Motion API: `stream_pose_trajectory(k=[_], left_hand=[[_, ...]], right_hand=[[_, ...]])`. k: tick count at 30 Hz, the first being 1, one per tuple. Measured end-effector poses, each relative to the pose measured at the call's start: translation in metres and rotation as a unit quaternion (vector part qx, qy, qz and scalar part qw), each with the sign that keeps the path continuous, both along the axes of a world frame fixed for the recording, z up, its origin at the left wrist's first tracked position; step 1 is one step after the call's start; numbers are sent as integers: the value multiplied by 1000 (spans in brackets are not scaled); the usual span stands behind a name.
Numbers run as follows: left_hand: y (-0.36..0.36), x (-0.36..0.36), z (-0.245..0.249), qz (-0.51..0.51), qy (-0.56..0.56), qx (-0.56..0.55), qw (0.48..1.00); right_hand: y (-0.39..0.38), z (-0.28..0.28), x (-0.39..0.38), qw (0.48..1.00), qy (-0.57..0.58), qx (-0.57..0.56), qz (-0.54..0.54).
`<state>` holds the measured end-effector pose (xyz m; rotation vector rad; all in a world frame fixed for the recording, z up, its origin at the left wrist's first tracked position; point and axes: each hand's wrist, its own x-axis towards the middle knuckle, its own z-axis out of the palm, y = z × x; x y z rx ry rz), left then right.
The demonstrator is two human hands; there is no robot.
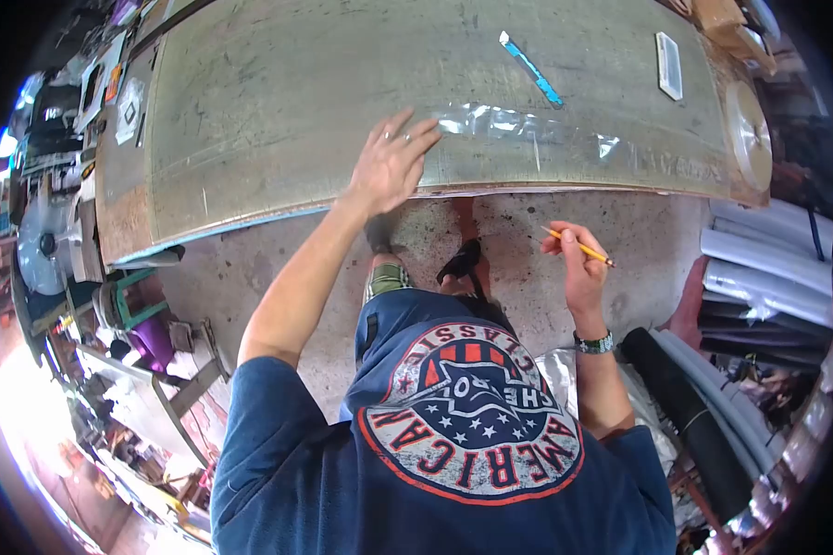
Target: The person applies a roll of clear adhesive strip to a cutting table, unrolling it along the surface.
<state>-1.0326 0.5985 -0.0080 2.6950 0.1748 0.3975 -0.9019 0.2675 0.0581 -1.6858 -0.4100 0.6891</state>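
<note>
My left hand (395, 164) is over the near edge of the worktable (296, 102), fingers spread, with its fingertips at the left end of a clear plastic strip (518, 123). Nothing is held in it. The strip runs rightward along the table's near side. In my right hand (578, 264), off the table above the floor, a yellow pencil (583, 246) is pinched between the fingers. Beyond the strip lies a blue cutter-like tool (531, 70) with a white tip.
A small clear plastic box (669, 66) and a round disc (748, 129) are at the table's right end. Rolls of material (768, 264) stack at the right; a black roll (690, 421) leans below. Shelving and a purple container (153, 343) stand at the left.
</note>
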Motion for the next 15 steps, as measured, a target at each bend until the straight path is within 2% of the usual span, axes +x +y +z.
stream_pose_trajectory(k=[8, 15], left_hand=[[45, 54, -11, 21, -14, 49, 998], [44, 21, -14, 87, -6, 28, 996]], right_hand=[[13, -8, 20, 999, -11, 43, 18], [36, -13, 30, 996, -7, 86, 13]])
